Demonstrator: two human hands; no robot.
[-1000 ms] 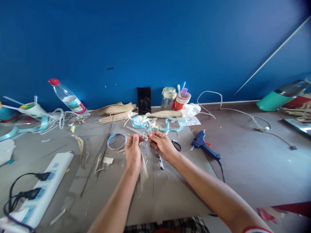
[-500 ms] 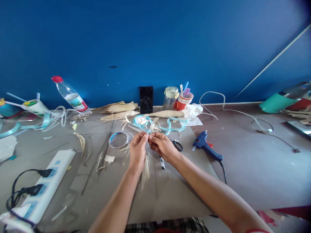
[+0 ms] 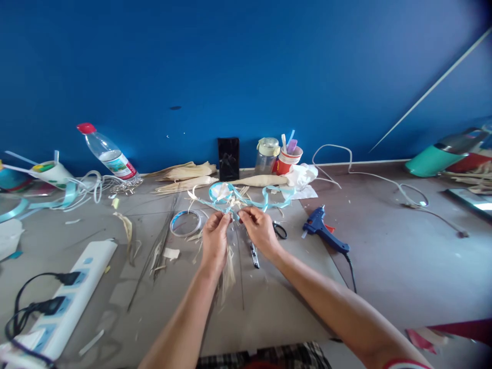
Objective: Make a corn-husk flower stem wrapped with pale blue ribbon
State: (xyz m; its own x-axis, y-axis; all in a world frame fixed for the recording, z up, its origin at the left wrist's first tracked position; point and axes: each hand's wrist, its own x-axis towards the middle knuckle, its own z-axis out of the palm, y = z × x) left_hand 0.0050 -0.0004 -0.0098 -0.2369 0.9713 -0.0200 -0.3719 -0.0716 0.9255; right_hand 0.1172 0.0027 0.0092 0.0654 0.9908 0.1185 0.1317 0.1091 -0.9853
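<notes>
My left hand (image 3: 214, 237) and my right hand (image 3: 259, 227) are close together over the middle of the grey table (image 3: 388, 256). Both pinch a light blue ribbon (image 3: 230, 197) that loops away from my fingers. From my left hand a bundle of pale dried husk strips (image 3: 227, 269) hangs down. Just left of that hand lies a roll of tape (image 3: 185, 223). Close to my right hand are black scissors (image 3: 280, 230) and a dark pen (image 3: 253, 254).
A blue glue gun (image 3: 322, 231) with its cord lies to the right. At the left are a white power strip (image 3: 65, 302) with black plugs and a tilted plastic bottle (image 3: 106, 151). Husks (image 3: 184, 174), a jar (image 3: 266, 155) and a red cup (image 3: 288, 159) line the blue wall.
My hands have shifted slightly away from me toward the ribbon loops, and the ribbon between my fingers has been drawn out. The view swayed a little.
</notes>
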